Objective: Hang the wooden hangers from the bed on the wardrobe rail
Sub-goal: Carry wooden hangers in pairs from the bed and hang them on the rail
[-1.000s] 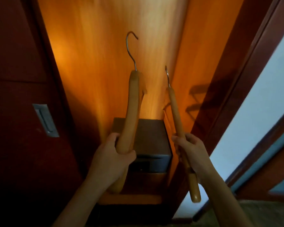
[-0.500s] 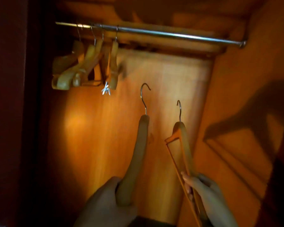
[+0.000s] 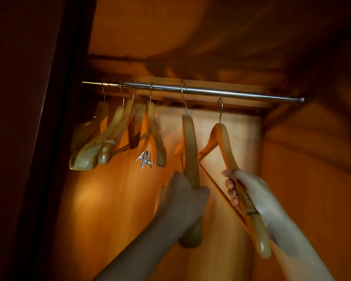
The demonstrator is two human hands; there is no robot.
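Note:
A chrome wardrobe rail (image 3: 231, 94) runs across the lit wooden closet. My left hand (image 3: 182, 197) grips one arm of a thick wooden hanger (image 3: 189, 142); its metal hook reaches up to the rail and overlaps it, near the middle. My right hand (image 3: 245, 189) holds a second wooden hanger (image 3: 224, 145) by its right arm, a trouser bar below. Its hook ends just under the rail, apart from it. Several wooden hangers (image 3: 114, 134) hang bunched at the rail's left end.
A metal clip (image 3: 144, 159) dangles from one of the hung hangers. The dark wardrobe door frame (image 3: 55, 118) stands on the left, the closet's side wall (image 3: 312, 159) on the right. Bare rail stretches right of my hangers.
The view tilted up from the closet floor to the rail. Both hands raised their hangers; the left hook now reaches the rail, the right hook is just below it.

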